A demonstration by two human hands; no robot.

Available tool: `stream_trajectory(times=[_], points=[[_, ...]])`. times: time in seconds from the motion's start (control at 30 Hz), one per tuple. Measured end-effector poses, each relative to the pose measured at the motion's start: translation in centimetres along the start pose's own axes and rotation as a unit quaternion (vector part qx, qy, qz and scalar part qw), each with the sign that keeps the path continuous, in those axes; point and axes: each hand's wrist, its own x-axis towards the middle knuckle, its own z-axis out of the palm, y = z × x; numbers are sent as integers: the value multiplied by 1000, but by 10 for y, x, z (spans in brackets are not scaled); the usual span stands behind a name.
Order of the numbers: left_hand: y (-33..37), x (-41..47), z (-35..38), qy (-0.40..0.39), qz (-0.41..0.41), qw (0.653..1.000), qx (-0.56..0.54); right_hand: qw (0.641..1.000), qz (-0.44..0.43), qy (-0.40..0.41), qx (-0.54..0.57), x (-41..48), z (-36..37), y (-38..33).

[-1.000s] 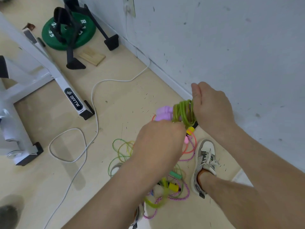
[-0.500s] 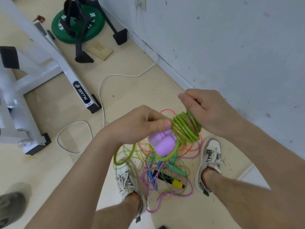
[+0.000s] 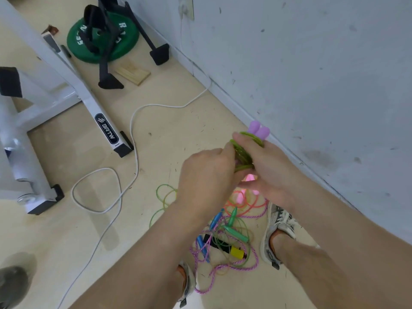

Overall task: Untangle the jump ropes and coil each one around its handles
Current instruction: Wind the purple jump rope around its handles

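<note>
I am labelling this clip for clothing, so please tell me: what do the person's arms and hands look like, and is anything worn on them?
The left forearm and the right forearm are bare to the frame edge; no sleeves show. The left hand and the right hand wear no gloves, and no watch, bracelet or ring is visible.

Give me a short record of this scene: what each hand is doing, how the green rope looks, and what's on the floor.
left hand: grips the green rope at the coil
right hand: holds the coiled bundle, thumb over it
green rope: wound in loops around the purple handles
purple handles: side by side, tips sticking out above the coil
rope pile: several coloured ropes and handles, tangled on the floor below the hands
task state: green rope coiled in hand; pile not yet untangled
</note>
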Motion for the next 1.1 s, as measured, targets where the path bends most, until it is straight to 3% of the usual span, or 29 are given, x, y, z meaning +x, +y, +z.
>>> stream_trajectory(times=[0.1,0.2,0.3,0.47,0.6,0.8,0.87,0.93,1.1], points=[[5,0,-9,-63,-29,987,-146,997,-37,64,32,4,-7,-2],[3,4,-21,-95,-90,924,-359,993,-87,65,41,8,-14,-10],[-1,9,-35,-84,-142,872,-461,993,-106,17,55,8,-16,-14],[-5,12,-32,-54,-157,880,-445,975,-30,-125,181,4,-12,-17],[0,12,-22,-27,-193,836,-513,955,-54,-133,258,7,-7,-11],[-1,10,-13,-3,-219,818,-532,952,-55,-110,280,10,7,1],[0,10,-12,-15,-221,811,-542,957,-71,-81,270,8,9,3],[1,12,-16,-44,-204,828,-521,968,-96,-48,226,9,6,1],[-11,11,-34,-202,-141,866,-435,987,-160,31,12,12,-13,-11]])
